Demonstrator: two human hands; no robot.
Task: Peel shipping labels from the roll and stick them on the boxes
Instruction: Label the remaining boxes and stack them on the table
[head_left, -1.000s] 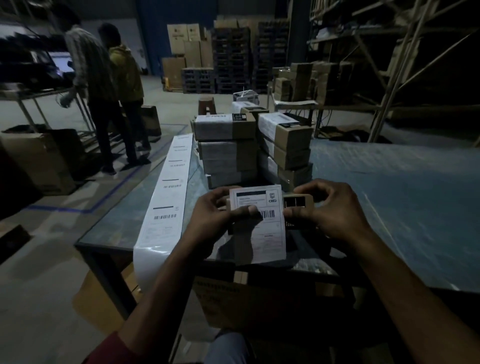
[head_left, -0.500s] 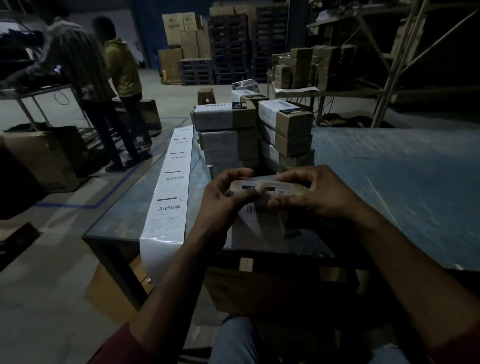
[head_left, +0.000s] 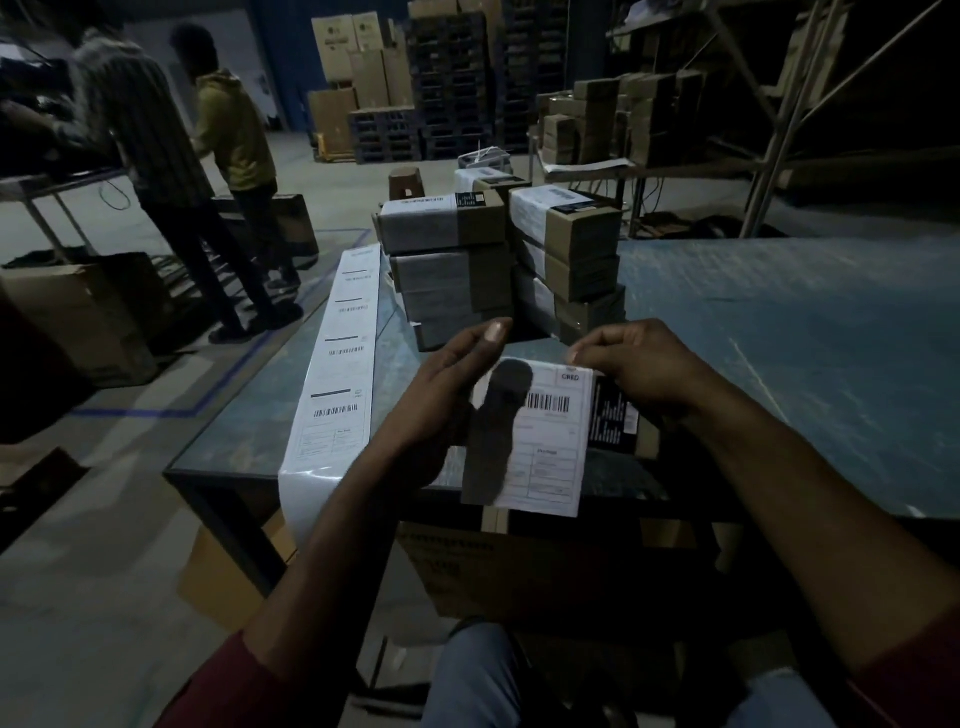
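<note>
The right hand (head_left: 641, 376) pinches the top corner of a white paper label (head_left: 545, 441) lying over a small cardboard box (head_left: 621, 418) at the counter's (head_left: 779, 332) near edge; the left hand (head_left: 447, 395) lies flat along its left side, fingers straight. A glossy label strip (head_left: 337, 374) runs leftward beside stacked rectangular boxes (head_left: 498, 265).

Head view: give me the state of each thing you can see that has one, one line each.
Label: laid over the box, lower part hanging free past the table edge.
Box: on the table, mostly covered.
Left hand: fingers straight, against the label's left edge.
Right hand: pinching the label's top right corner.
Label strip: unrolled along the table, end drooping over the edge.
Stacked boxes: already labelled.
</note>
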